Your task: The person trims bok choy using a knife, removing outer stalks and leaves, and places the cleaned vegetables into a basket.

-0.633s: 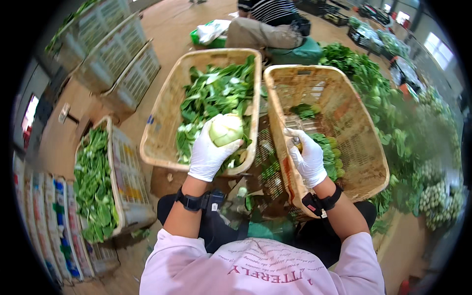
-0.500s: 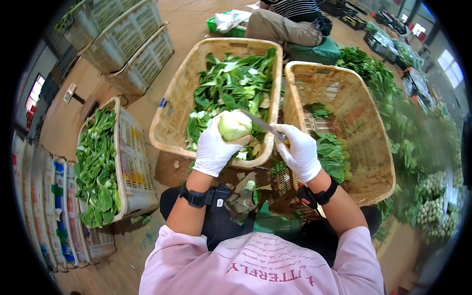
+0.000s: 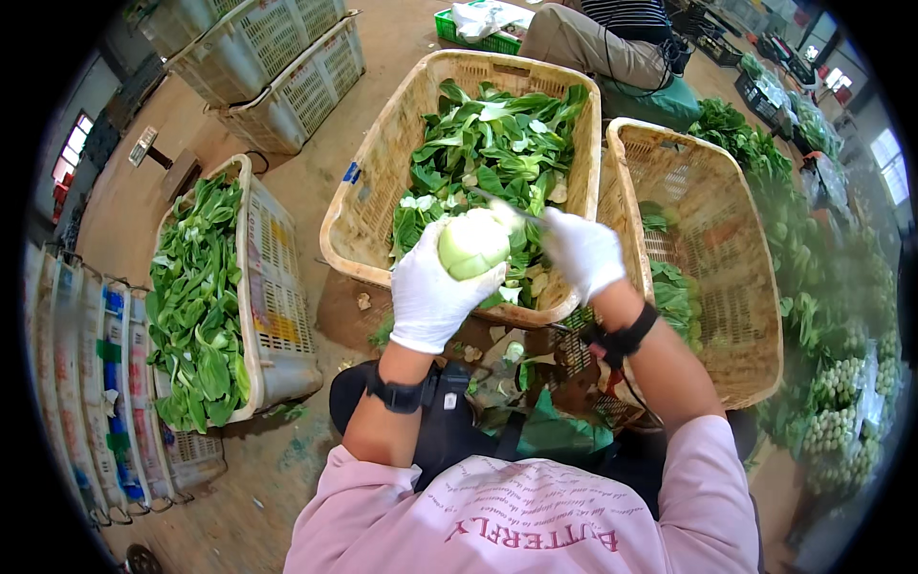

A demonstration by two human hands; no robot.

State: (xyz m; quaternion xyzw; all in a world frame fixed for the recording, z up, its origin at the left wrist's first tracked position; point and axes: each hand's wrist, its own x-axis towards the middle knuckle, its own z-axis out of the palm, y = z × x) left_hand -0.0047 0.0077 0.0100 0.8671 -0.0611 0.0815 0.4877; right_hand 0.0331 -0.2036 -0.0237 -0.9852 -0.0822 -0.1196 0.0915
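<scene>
My left hand point(image 3: 426, 298), in a white glove, is wrapped round a bok choy point(image 3: 473, 247). Its pale cut base faces up and toward my right hand. In my gloved right hand point(image 3: 585, 256), smeared by motion, is a knife point(image 3: 507, 207); its thin blade points left, just above the bok choy's base. Both hands are over the near side of a yellowed plastic crate point(image 3: 356, 263) holding loose green leaves point(image 3: 507, 139) and pale trimmings. To the right, a second crate point(image 3: 736, 230) contains a few bok choy heads point(image 3: 673, 297).
A white crate point(image 3: 277, 277) heaped with leafy greens stands on the left, below stacked crates point(image 3: 296, 96). Greens are piled point(image 3: 813, 258) along the right. Another person's bent leg point(image 3: 583, 40) is beyond the middle crate. Scraps lie on the floor between my legs.
My right hand and the knife have moved, and the blade is now over the bok choy's base. My left hand still holds the bok choy. The whole view has shifted slightly.
</scene>
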